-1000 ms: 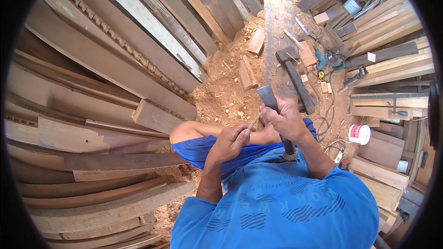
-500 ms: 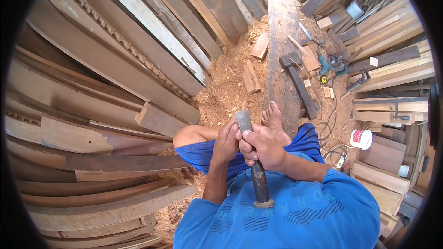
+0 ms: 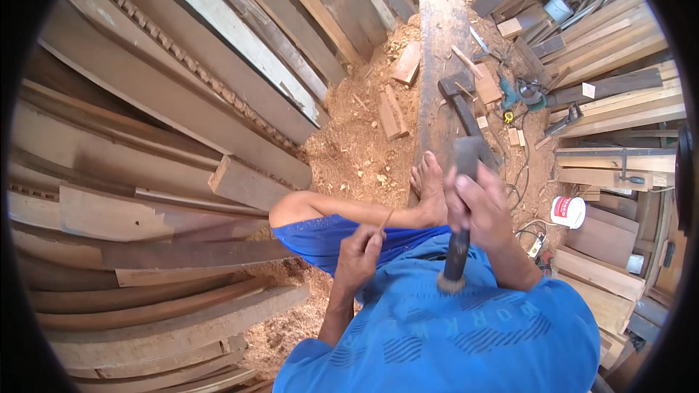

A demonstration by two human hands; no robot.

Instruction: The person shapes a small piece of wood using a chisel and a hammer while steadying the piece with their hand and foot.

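Note:
In my right hand (image 3: 484,207), the fingers wrap round a broad chisel (image 3: 456,256) with a dark handle; its flat metal blade points away from me and is slightly blurred. The handle's butt end is near my blue shirt. My left hand (image 3: 358,253) is closed, lower and to the left, pinching a thin brown wood sliver (image 3: 386,220) that sticks up from the fingertips. Beyond the chisel, a dark mallet (image 3: 461,110) lies on the long plank bench (image 3: 440,25). My bare foot (image 3: 431,193) is at the near end of the bench.
Long boards (image 3: 145,87) stack along the left side. Wood blocks (image 3: 393,113) lie on shavings left of the bench. To its right are a teal power tool (image 3: 520,94), a hand saw (image 3: 564,120), cords and a white bucket (image 3: 568,212). More timber (image 3: 611,102) lines the right.
My hands have moved apart. The right hand has carried the chisel to the right, while the left has dropped away from it and now shows the wood sliver.

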